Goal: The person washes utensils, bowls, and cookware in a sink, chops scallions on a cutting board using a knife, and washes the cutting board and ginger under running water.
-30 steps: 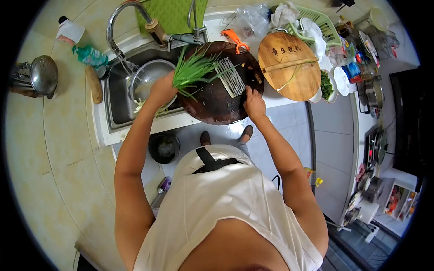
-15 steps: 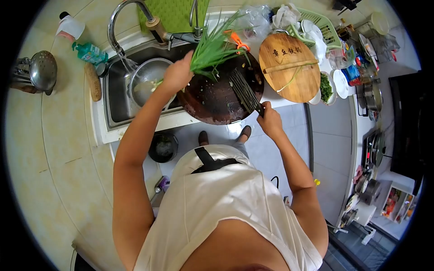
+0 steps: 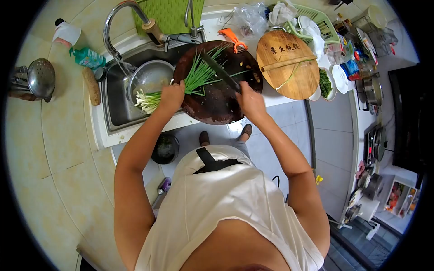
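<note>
A bunch of scallions lies across the left part of the round dark chopping board, white root ends out over the sink side. My left hand is closed around the stalks at the board's left edge. In my right hand is the handle of a kitchen knife; its dark blade slants up and left, with the tip over the green leaves. Whether the edge touches the scallions cannot be made out. Small scraps and a loose green leaf are scattered on the board.
Left of the board, water runs from the faucet into a metal bowl in the sink. An orange peeler lies behind the board. At right are a wooden lid, a bowl of chopped greens and a green rack.
The scallions came down from the air onto the board, and my left hand moved lower. My right hand raised the knife inward to the left, turning its blade nearly edge-on.
</note>
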A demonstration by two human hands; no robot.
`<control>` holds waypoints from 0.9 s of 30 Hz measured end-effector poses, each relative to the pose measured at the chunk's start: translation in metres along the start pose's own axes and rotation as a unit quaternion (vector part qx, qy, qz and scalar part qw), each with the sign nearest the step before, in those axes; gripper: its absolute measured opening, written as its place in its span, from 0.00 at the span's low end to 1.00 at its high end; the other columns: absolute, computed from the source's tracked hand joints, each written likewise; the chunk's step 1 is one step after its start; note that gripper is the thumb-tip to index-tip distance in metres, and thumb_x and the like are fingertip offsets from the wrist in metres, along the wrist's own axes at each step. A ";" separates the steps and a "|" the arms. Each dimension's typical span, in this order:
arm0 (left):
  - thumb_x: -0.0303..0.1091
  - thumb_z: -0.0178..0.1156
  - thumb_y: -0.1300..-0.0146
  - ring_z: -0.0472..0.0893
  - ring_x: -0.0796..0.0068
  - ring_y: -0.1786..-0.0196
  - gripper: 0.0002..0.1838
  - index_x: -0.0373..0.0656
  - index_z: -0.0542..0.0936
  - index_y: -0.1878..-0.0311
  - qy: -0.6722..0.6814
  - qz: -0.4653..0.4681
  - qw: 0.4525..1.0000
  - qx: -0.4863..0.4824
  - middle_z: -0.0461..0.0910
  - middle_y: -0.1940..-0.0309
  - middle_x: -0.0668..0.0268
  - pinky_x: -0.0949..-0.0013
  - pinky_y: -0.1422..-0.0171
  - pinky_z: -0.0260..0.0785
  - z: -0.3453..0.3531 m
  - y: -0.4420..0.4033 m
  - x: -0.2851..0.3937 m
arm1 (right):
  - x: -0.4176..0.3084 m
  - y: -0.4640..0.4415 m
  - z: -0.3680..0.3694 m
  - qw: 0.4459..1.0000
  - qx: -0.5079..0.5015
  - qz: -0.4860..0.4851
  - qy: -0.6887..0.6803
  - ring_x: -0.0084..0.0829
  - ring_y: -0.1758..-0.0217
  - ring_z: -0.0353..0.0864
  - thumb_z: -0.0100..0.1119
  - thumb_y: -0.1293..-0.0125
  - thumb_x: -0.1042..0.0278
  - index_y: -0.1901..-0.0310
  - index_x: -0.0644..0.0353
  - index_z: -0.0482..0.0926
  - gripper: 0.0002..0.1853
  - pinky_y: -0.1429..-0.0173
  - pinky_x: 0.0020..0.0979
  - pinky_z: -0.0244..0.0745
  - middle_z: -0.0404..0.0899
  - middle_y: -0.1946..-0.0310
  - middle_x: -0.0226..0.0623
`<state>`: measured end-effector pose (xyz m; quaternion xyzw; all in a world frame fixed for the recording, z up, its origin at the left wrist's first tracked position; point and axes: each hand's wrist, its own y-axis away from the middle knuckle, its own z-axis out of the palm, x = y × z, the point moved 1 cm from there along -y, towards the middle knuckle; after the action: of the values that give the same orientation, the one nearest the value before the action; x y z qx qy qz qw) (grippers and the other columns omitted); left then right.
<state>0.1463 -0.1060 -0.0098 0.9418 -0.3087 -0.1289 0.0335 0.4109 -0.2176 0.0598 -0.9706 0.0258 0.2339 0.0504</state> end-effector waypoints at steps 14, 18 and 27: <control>0.30 0.47 0.37 0.82 0.70 0.67 0.22 0.43 0.71 0.39 -0.053 -0.020 0.998 -0.039 0.81 0.66 0.64 0.62 0.62 0.69 -0.004 0.008 0.026 | -0.011 -0.050 0.088 0.982 -0.086 -0.019 0.167 0.48 0.73 0.83 0.44 0.34 0.69 0.58 0.62 0.65 0.07 0.71 0.41 0.79 0.78 0.72 0.51; 0.30 0.48 0.38 0.82 0.69 0.67 0.22 0.41 0.71 0.39 -0.033 -0.027 0.999 -0.033 0.81 0.65 0.63 0.62 0.62 0.69 -0.012 0.010 0.033 | -0.014 -0.056 0.115 0.991 -0.062 -0.022 0.117 0.50 0.73 0.82 0.43 0.35 0.71 0.55 0.64 0.65 0.09 0.71 0.43 0.79 0.77 0.71 0.53; 0.28 0.50 0.41 0.82 0.64 0.67 0.25 0.40 0.70 0.38 0.021 -0.031 0.998 -0.049 0.80 0.70 0.62 0.60 0.63 0.72 -0.045 0.036 0.021 | -0.005 -0.060 0.116 0.991 -0.042 -0.041 0.123 0.46 0.75 0.82 0.46 0.35 0.69 0.58 0.62 0.65 0.08 0.73 0.40 0.79 0.79 0.73 0.49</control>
<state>0.1538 -0.1478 0.0345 0.9508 -0.2715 -0.1247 0.0821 0.3588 -0.1452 -0.0358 -0.9935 -0.0175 0.1118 0.0155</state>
